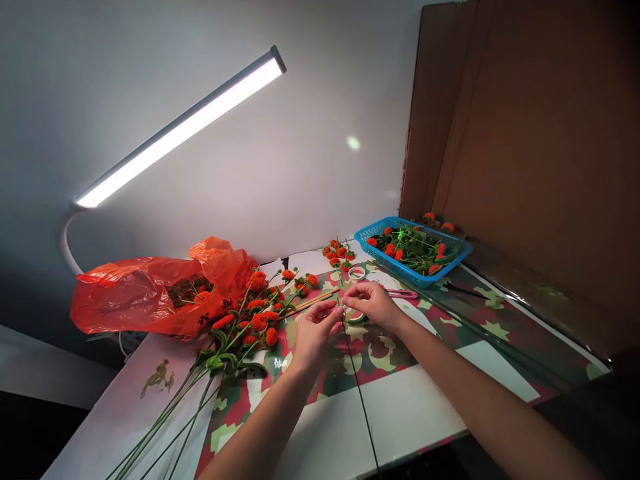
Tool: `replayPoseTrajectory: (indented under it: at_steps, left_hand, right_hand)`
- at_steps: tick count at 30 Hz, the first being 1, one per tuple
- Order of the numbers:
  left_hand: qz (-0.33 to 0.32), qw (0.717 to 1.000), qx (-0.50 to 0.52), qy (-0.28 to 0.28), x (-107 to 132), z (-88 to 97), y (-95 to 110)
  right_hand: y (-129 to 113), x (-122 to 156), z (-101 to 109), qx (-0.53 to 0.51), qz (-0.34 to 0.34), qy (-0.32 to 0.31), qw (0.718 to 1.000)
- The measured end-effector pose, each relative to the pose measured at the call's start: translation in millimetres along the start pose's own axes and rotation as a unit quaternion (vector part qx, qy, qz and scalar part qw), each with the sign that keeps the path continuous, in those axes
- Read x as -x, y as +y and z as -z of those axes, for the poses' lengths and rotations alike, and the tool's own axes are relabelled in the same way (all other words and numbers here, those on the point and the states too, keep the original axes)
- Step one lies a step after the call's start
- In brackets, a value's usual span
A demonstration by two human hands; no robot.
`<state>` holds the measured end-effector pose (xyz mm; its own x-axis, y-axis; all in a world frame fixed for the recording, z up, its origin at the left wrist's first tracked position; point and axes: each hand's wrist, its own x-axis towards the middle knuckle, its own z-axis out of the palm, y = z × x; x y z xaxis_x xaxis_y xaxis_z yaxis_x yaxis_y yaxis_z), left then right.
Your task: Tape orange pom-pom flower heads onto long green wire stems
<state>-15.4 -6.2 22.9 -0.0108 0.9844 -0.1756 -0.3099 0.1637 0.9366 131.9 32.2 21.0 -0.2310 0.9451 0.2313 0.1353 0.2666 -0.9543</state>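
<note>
My left hand point(317, 328) is closed in a pinch around a thin dark wire stem point(358, 381), which runs down toward the table's front edge. Close beside it, my right hand point(369, 304) also has its thumb and finger pressed together near the stem's upper end; what they hold is too small to make out. A roll of green tape point(356, 320) lies partly hidden below my right hand. Behind the hands is a white tape roll point(357, 273). Thin wooden sticks point(311, 302) and a pink-handled tool point(403, 294) lie on either side.
Orange flowers on long green stems point(259, 321) spread at the left, by a red plastic bag point(135, 293). A small flower cluster point(339, 253) lies at the back. A blue basket point(425, 279) holds more flowers. A lit lamp point(180, 130) hangs above; cardboard point(525, 153) stands right.
</note>
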Motion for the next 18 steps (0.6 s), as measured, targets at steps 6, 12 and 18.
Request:
replayPoseTrajectory:
  at_steps: [6, 12, 18]
  left_hand:
    - [0.010, 1.000, -0.006, 0.007, 2.2, -2.4, 1.7]
    - [0.015, 1.000, -0.025, -0.007, 1.6, -2.3, 1.8]
    - [0.023, 0.999, -0.034, -0.011, -0.1, -2.1, 3.7]
  right_hand:
    - [-1.2, 0.7, -2.3, 0.004, 0.002, 0.008, 1.000]
    - [-2.4, 0.0, -2.6, 0.004, -0.011, 0.012, 1.000]
    - [-3.7, -1.0, -2.4, -0.012, -0.041, -0.006, 0.999]
